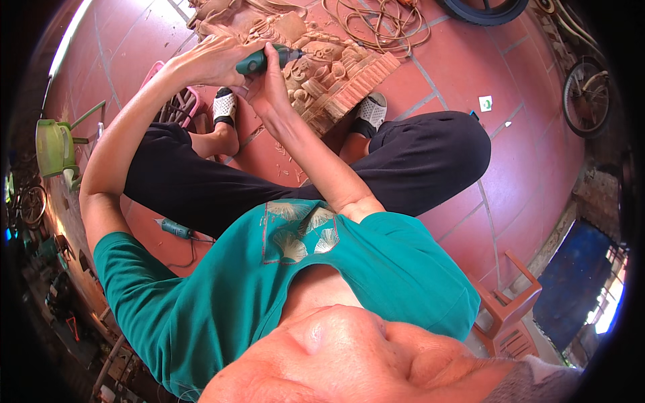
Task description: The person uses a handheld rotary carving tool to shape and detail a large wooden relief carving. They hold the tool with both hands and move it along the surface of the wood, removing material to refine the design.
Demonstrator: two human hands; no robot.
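Note:
A green handheld rotary tool (252, 63) is held over a carved block of brown wood (329, 77) on the floor between my feet. My right hand (270, 94) is closed round the tool's body, its thumb lying across the top. My left hand (213, 59) reaches in from the left, and its fingers close on the tool's rear part. The dark tip of the tool points right, close to the carved relief; whether it touches the wood I cannot tell. Some fingers of both hands are hidden.
Another green power tool (177, 229) with a cord lies on the tiled floor at left. Near my left foot is a pink basket (191, 101). An orange cable (383, 30) lies coiled beyond the carving. A bicycle wheel (586, 97) and a brown plastic chair (510, 305) are at right.

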